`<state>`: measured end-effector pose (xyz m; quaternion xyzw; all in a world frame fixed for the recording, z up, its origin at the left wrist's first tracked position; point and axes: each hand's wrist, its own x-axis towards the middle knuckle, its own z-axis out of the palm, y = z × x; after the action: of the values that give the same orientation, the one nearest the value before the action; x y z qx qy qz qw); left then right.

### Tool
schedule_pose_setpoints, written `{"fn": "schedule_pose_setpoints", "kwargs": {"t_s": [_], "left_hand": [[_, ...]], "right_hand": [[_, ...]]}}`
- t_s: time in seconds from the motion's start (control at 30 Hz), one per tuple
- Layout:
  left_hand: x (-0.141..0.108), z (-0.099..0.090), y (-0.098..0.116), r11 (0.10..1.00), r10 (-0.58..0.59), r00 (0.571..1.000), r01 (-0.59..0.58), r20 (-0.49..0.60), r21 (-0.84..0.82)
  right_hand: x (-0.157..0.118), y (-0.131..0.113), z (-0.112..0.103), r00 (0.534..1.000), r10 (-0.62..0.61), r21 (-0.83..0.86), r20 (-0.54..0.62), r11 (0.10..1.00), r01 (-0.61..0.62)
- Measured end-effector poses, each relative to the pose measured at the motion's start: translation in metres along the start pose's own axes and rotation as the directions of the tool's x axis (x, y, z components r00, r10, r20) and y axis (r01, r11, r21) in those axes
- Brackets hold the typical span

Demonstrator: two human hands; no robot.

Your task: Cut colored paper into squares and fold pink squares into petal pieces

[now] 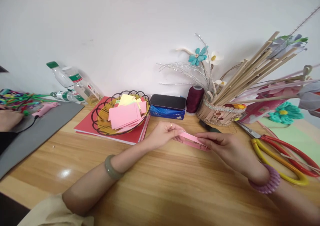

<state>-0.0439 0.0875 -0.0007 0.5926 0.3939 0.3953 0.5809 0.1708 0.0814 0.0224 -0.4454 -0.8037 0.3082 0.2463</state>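
Note:
Between my two hands, a little above the wooden table [160,182], is a folded strip of pink paper [190,137]. My left hand [165,134], with a ring on one finger, pinches its left end. The right end is gripped by the thumb and fingers of my right hand [222,146]. The strip's layers stand slightly apart in the middle. Beyond my left hand sits a yellow woven basket [100,121] with pink and yellow paper pieces [125,116] in it. Some of my fingertips are hidden behind the paper.
The basket rests on red sheets [85,122]. Behind my hands are a phone [168,101] on a blue tissue pack [166,113], maroon thread [194,99] and a pot of sticks [217,114]. Large scissors [280,146] lie right. Another person's hand [10,119] is far left, by bottles [80,82].

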Motion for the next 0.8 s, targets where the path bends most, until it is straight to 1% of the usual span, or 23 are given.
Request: {"fn": "schedule_pose_setpoints", "kwargs": {"t_s": [0.13,0.27,0.33,0.43,0.47,0.53,0.57,0.63,0.73,0.8], "left_hand": [[0.000,-0.004,0.003,0.999,-0.030,0.998,0.030,0.051,0.016],[0.001,-0.004,0.000,0.995,-0.014,0.999,0.010,0.043,0.098],[0.001,-0.004,-0.001,0.986,0.023,1.000,-0.023,0.007,0.166],[0.001,-0.006,-0.003,0.951,0.123,0.988,-0.090,-0.094,0.297],[0.001,-0.007,-0.003,0.932,0.165,0.979,-0.114,-0.123,0.343],[0.000,-0.008,-0.003,0.892,0.236,0.961,-0.156,-0.142,0.424],[-0.001,-0.008,-0.003,0.872,0.261,0.956,-0.175,-0.132,0.456],[-0.001,-0.007,-0.002,0.833,0.291,0.953,-0.211,-0.079,0.511],[-0.004,-0.002,0.001,0.757,0.292,0.954,-0.276,0.072,0.593],[-0.006,0.001,0.004,0.687,0.269,0.944,-0.326,0.191,0.650]], "right_hand": [[0.002,0.003,-0.007,1.000,0.011,-0.001,0.029,1.000,-0.011],[0.004,0.007,-0.008,1.000,-0.005,-0.045,0.024,0.999,0.006],[0.004,0.008,-0.007,1.000,-0.026,-0.088,0.003,0.996,0.026],[0.001,0.011,-0.003,0.996,-0.080,-0.188,-0.050,0.980,0.069],[0.000,0.012,-0.001,0.993,-0.106,-0.224,-0.050,0.970,0.093],[-0.005,0.014,0.002,0.987,-0.161,-0.285,-0.007,0.946,0.152],[-0.007,0.014,0.004,0.983,-0.183,-0.308,0.027,0.934,0.182],[-0.011,0.014,0.006,0.974,-0.212,-0.347,0.084,0.910,0.228],[-0.014,0.013,0.008,0.964,-0.236,-0.398,0.124,0.878,0.266],[-0.014,0.011,0.008,0.958,-0.250,-0.426,0.139,0.858,0.286]]}}
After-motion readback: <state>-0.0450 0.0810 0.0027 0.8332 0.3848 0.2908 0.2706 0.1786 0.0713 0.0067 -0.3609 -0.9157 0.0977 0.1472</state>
